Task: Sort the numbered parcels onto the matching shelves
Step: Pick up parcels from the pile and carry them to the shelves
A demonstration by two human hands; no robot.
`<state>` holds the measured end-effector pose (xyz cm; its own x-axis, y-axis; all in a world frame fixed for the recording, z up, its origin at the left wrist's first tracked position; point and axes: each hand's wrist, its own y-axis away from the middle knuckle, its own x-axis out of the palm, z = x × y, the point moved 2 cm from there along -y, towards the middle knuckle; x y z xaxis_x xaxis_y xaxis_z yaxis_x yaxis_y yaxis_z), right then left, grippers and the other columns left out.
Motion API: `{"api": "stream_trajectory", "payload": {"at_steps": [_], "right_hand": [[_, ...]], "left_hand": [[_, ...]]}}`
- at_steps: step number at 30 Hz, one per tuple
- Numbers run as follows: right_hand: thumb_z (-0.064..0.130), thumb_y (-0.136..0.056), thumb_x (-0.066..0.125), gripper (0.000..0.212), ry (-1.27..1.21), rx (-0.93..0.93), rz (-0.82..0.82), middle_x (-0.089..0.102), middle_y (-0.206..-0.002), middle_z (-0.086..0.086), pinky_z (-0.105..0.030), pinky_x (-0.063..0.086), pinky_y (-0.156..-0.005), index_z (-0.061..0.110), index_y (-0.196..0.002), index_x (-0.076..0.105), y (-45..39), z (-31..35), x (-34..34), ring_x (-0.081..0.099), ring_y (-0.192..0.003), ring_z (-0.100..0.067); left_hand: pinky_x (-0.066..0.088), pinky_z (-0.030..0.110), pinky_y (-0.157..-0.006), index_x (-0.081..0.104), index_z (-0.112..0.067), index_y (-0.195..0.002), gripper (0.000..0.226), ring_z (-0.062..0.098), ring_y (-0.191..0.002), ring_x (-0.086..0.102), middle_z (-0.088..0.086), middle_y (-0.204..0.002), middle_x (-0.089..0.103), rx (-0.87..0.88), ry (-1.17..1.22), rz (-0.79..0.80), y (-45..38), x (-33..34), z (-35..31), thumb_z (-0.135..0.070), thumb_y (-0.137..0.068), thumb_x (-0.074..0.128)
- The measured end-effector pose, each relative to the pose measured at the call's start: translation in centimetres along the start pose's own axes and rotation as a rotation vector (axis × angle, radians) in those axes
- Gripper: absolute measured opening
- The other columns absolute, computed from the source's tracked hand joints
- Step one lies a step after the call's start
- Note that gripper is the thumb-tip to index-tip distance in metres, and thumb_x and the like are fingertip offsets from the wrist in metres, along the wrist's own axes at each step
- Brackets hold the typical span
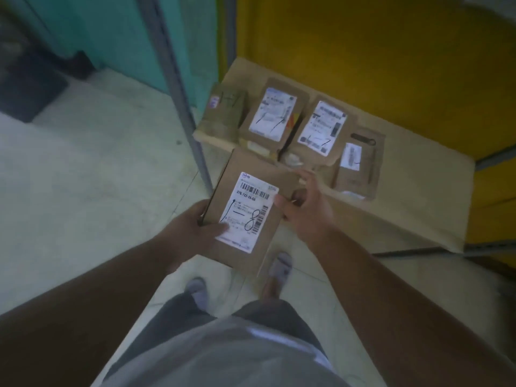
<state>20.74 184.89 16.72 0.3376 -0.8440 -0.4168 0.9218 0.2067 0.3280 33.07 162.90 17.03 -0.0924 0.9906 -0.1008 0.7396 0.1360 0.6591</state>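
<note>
I hold a flat brown cardboard parcel (252,191) in front of me, its white label marked with a handwritten "1-8". My left hand (195,227) grips its left edge, thumb lying on the label's lower corner. My right hand (304,208) pinches its right edge with the thumb on top. Beyond it, several more labelled brown parcels lie side by side on a low shelf (418,174) covered in brown paper: a small one (226,113) at the left, two (275,115) (321,129) with large white labels, and one (358,163) at the right.
A grey metal upright (178,88) of the rack stands just left of the shelf. A yellow wall (377,57) backs the shelf and a teal wall (111,34) lies to the left. Pale tiled floor (83,163) spreads left; my feet stand below the parcel.
</note>
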Motion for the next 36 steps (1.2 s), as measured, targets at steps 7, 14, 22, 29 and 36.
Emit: {"api": "stream_trajectory", "payload": {"at_steps": [7, 14, 22, 29, 36], "right_hand": [[0.04, -0.076, 0.078, 0.059, 0.181, 0.155, 0.127, 0.07, -0.094, 0.0, -0.05, 0.062, -0.073, 0.044, -0.126, 0.047, -3.7, -8.3, 10.1, 0.073, -0.078, -0.022], [0.03, -0.085, 0.078, 0.059, 0.242, 0.225, 0.203, 0.07, -0.11, -0.006, -0.051, 0.06, -0.083, 0.03, -0.134, 0.045, -12.2, -22.1, 14.7, 0.071, -0.093, -0.027], [0.021, -0.089, 0.075, 0.057, 0.234, 0.348, 0.144, 0.069, -0.106, -0.006, -0.042, 0.064, -0.07, 0.031, -0.135, 0.044, -20.9, -36.9, 14.9, 0.073, -0.086, -0.023], [0.016, -0.095, 0.068, 0.051, 0.129, 0.404, 0.001, 0.069, -0.112, -0.009, -0.029, 0.06, -0.057, 0.026, -0.138, 0.042, -28.0, -41.3, 11.5, 0.075, -0.087, -0.023], [0.014, -0.095, 0.065, 0.059, 0.195, 0.363, -0.052, 0.061, -0.126, -0.017, -0.033, 0.063, -0.058, 0.029, -0.145, 0.036, -36.4, -38.9, 9.7, 0.072, -0.09, -0.028]], "left_hand": [[0.058, 0.039, -0.08, 0.067, -0.018, -0.103, 0.026, 0.029, -0.092, 0.072, 0.015, -0.1, 0.074, -0.337, 0.085, -0.202, -3.9, -2.7, 11.9, -0.012, -0.08, 0.077], [0.06, 0.043, -0.087, 0.067, -0.026, -0.104, 0.029, 0.023, -0.086, 0.073, 0.001, -0.096, 0.074, -0.435, 0.125, -0.255, -15.3, 1.9, 22.2, -0.009, -0.081, 0.074], [0.06, 0.032, -0.071, 0.067, -0.04, -0.093, 0.042, 0.023, -0.085, 0.072, 0.005, -0.097, 0.068, -0.507, 0.357, -0.302, -29.5, 10.2, 30.3, 0.001, -0.089, 0.064], [0.057, 0.044, -0.095, 0.07, -0.009, -0.107, 0.026, 0.026, -0.098, 0.071, 0.015, -0.109, 0.074, -0.426, 0.519, -0.282, -38.2, 15.1, 30.8, 0.008, -0.088, 0.063], [0.059, 0.025, -0.087, 0.064, -0.01, -0.13, 0.046, 0.012, -0.094, 0.069, 0.004, -0.113, 0.067, -0.361, 0.526, -0.292, -45.5, 16.0, 25.5, 0.013, -0.09, 0.061]]}}
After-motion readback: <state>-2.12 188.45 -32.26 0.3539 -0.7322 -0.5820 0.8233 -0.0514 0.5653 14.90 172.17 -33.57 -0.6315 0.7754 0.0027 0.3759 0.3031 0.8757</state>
